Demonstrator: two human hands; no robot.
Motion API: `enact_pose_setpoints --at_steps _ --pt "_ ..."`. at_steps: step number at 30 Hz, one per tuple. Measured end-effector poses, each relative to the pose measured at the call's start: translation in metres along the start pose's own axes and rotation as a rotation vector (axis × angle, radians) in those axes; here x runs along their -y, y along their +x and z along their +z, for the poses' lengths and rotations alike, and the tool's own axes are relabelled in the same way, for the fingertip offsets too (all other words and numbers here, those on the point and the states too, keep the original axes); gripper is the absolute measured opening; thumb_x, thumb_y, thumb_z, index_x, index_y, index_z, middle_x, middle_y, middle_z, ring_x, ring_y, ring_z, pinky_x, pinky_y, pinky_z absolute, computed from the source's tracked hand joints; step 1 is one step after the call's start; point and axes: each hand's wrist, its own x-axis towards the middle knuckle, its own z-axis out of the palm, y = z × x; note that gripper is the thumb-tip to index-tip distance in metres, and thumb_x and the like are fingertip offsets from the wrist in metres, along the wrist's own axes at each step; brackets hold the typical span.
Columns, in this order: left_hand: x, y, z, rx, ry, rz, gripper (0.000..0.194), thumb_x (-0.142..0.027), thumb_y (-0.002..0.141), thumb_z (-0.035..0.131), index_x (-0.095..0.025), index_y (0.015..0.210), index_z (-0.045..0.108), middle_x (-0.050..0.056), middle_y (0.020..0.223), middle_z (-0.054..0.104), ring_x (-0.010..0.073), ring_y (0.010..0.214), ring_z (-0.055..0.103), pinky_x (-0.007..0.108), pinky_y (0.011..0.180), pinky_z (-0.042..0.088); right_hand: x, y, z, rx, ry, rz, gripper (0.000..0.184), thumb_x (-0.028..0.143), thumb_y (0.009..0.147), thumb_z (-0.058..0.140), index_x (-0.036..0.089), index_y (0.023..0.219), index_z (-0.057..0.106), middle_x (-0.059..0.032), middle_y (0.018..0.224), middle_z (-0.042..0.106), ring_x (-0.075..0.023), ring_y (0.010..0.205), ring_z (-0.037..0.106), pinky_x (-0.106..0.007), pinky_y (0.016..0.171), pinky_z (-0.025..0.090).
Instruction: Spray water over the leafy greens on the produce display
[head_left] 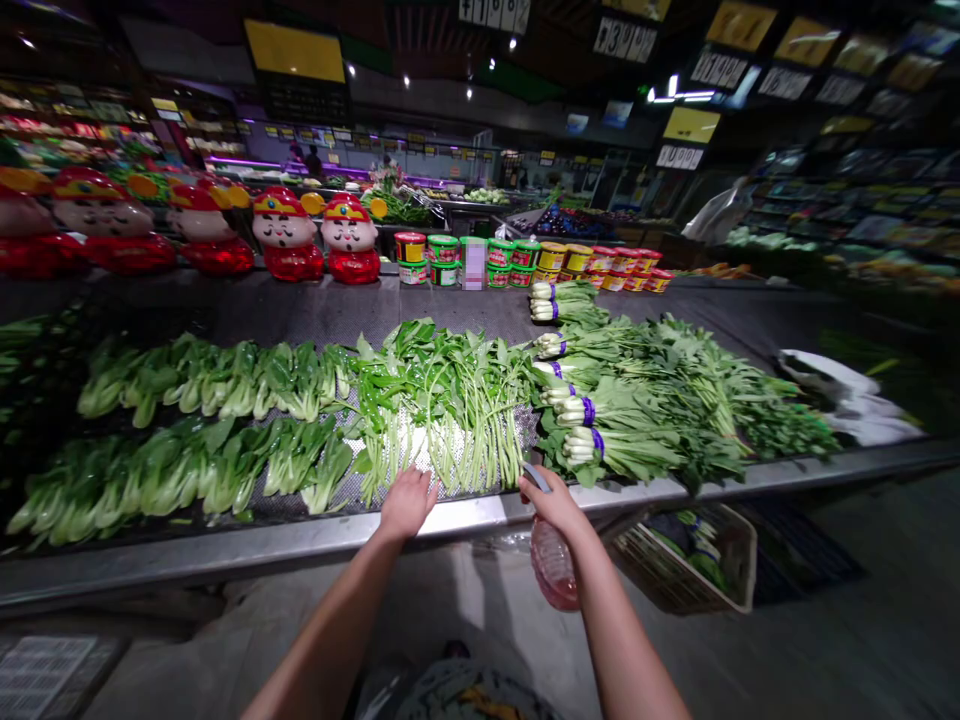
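Note:
My left hand [407,503] is open, palm down, with its fingers spread just over the pale stems of a heap of loose long-stemmed leafy greens [442,420]. My right hand [553,503] grips a pink translucent plastic spray bottle [553,565], whose top reaches the front of the heap. To the right lie bundles of greens tied with purple bands [592,425]. Rows of bok choy [217,385] fill the display to the left. The steel front edge of the display counter [300,540] runs just below both hands.
A wicker basket holding greens [690,560] sits below the counter at right. A white plastic bag [844,395] lies at the counter's right end. Red-and-white figurines [285,235] and lidded tubs [525,262] line the far side. Store shelves lie beyond.

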Motion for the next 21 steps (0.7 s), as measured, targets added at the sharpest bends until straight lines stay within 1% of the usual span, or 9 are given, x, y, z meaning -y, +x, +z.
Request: enact_pose_setpoints --at_steps 4,8,12,14,17,21 --pt "0.000 0.000 -0.001 0.008 0.000 0.003 0.046 -0.042 0.092 0.025 -0.016 0.111 0.058 0.012 0.112 0.062 0.0254 0.120 0.046 0.042 0.106 0.027 -0.011 0.000 0.004 -0.020 -0.024 0.039 0.025 0.044 0.071 0.049 0.023 0.058 0.047 0.0010 0.049 0.053 -0.0178 0.052 0.054 -0.030 0.054 0.043" --pt "0.000 0.000 0.000 0.014 -0.005 -0.001 0.047 -0.042 0.092 0.025 -0.016 0.114 0.057 0.013 0.115 0.061 0.0259 0.121 0.044 0.043 0.106 0.026 -0.010 -0.001 0.003 -0.029 -0.031 0.029 0.024 0.042 0.070 0.050 0.023 0.056 0.046 0.0017 0.048 0.053 -0.0169 0.051 0.053 -0.028 0.052 0.043" --pt "0.002 0.002 0.002 0.023 -0.013 -0.013 0.047 -0.043 0.092 0.025 -0.016 0.115 0.056 0.012 0.117 0.061 0.0263 0.123 0.043 0.044 0.107 0.024 0.005 -0.002 0.001 0.009 0.007 -0.046 0.026 0.044 0.073 0.050 0.022 0.061 0.051 -0.0001 0.055 0.058 -0.0172 0.055 0.055 -0.029 0.055 0.045" --pt "0.003 0.003 0.002 0.035 -0.019 -0.030 0.047 -0.044 0.092 0.027 -0.017 0.118 0.055 0.012 0.122 0.058 0.0270 0.126 0.040 0.045 0.108 0.023 0.016 -0.001 0.000 0.025 0.025 -0.106 0.027 0.044 0.076 0.050 0.021 0.063 0.055 -0.0012 0.060 0.060 -0.0174 0.059 0.056 -0.029 0.058 0.045" --pt "0.004 0.004 0.000 0.050 -0.037 -0.044 0.048 -0.045 0.091 0.029 -0.017 0.121 0.053 0.012 0.129 0.054 0.0272 0.131 0.034 0.045 0.108 0.023 0.031 0.001 0.000 0.015 0.037 -0.185 0.030 0.045 0.079 0.049 0.019 0.069 0.060 -0.0030 0.068 0.062 -0.0182 0.066 0.057 -0.030 0.065 0.046" --pt "0.009 0.000 -0.010 0.030 -0.058 0.002 0.048 -0.046 0.092 0.026 -0.018 0.120 0.053 0.011 0.130 0.053 0.0253 0.132 0.033 0.045 0.110 0.021 0.044 0.007 0.003 -0.011 0.056 -0.205 0.032 0.047 0.081 0.047 0.019 0.080 0.062 -0.0046 0.076 0.063 -0.0196 0.073 0.059 -0.032 0.073 0.046"
